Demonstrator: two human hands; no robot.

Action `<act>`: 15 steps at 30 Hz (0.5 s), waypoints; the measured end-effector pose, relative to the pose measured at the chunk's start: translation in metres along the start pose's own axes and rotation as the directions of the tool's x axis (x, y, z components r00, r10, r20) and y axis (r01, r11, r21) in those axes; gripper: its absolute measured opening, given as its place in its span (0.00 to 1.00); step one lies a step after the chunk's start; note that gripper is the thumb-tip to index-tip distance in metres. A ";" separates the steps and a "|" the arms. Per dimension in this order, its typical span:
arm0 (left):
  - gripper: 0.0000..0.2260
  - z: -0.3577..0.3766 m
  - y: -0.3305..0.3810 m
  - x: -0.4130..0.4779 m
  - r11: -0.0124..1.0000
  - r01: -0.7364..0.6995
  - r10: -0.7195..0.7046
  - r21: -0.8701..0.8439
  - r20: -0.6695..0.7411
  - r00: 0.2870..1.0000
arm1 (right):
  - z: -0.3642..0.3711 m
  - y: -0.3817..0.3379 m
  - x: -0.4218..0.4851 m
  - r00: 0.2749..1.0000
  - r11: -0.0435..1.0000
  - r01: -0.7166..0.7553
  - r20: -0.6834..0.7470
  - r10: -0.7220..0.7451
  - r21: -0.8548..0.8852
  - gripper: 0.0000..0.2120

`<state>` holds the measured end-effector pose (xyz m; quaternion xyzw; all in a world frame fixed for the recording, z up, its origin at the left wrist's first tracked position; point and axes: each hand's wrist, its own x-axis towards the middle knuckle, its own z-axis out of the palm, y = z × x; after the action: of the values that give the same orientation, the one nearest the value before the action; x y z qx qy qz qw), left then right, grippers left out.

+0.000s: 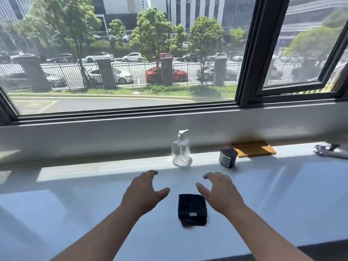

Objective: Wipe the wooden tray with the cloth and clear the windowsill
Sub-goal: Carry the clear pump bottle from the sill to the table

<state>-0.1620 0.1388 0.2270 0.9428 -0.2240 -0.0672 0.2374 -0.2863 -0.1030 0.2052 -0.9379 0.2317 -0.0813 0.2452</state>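
A folded dark cloth [192, 209] lies on the white windowsill [75, 204], between my two hands. My left hand [143, 193] hovers just left of it, palm down, fingers apart, holding nothing. To the cloth's right, my right hand [218, 193] is also spread and empty, its thumb close to the cloth's upper corner. A flat wooden tray [254, 149] rests at the back right against the wall. A small dark jar [227, 157] with a label stands at the tray's left end. A clear pump bottle [181, 151] stands upright behind my hands.
A metal window fitting [327, 150] lies at the far right of the sill. A raised white ledge [113, 136] and the dark window frame [248, 53] bound the back. The sill's front edge [282, 250] runs along the bottom right.
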 end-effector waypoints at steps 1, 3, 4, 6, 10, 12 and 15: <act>0.36 0.001 -0.002 0.012 1.000 -0.008 0.008 -0.007 0.005 1.000 | 0.001 0.003 0.004 1.000 1.000 -0.025 -0.001 0.025 -0.009 0.26; 0.36 -0.004 -0.004 0.037 0.999 -0.027 0.027 -0.026 0.010 1.000 | -0.005 0.006 0.015 0.996 0.996 -0.085 -0.020 0.085 -0.009 0.26; 0.36 -0.009 -0.004 0.051 0.999 -0.038 0.038 -0.038 0.007 0.999 | -0.011 0.005 0.021 0.994 0.994 -0.106 -0.039 0.105 -0.011 0.26; 0.37 -0.021 0.000 0.080 0.997 -0.064 0.062 -0.049 -0.024 0.998 | -0.031 0.000 0.037 0.987 0.991 -0.130 -0.097 0.127 -0.028 0.26; 0.37 -0.045 0.021 0.135 0.986 -0.149 0.144 -0.076 -0.078 0.987 | -0.073 -0.012 0.072 0.953 0.988 -0.151 -0.272 0.136 -0.034 0.23; 0.38 -0.048 0.034 0.154 0.976 -0.194 0.186 -0.100 -0.078 0.979 | -0.080 -0.017 0.084 0.937 0.989 -0.145 -0.320 0.137 -0.001 0.24; 0.37 -0.038 0.042 0.172 0.967 -0.224 0.221 -0.124 -0.043 0.974 | -0.067 -0.020 0.097 0.955 0.989 -0.141 -0.257 0.148 0.046 0.26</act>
<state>-0.0160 0.0432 0.2771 0.8954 -0.3201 -0.0408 0.3067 -0.2111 -0.1616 0.2772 -0.8963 0.3287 -0.1886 0.2305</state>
